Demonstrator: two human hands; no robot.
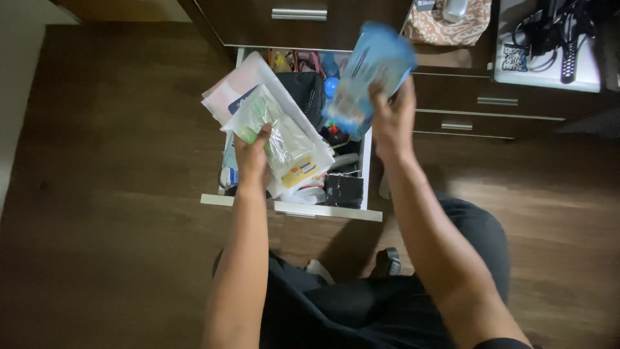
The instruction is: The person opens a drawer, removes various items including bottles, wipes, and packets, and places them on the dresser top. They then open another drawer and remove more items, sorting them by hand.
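My left hand [252,158] grips a stack of clear plastic packets [284,136] and flat white and pink envelopes, held over an open white drawer [323,210]. One packet holds something pale green. My right hand [392,119] holds a light blue packet [371,71], blurred, raised above the drawer's right side. The drawer is crowded: a black pouch [309,90], a small black box [343,189], a blue ball-like item and bits of red and yellow show under the held things.
Dark wooden cabinet with silver-handled drawers [494,101] stands behind and to the right. A patterned cloth [445,26] and a white shelf with cables and a remote [567,58] sit at top right. Dark wood floor surrounds; my legs in dark trousers are below.
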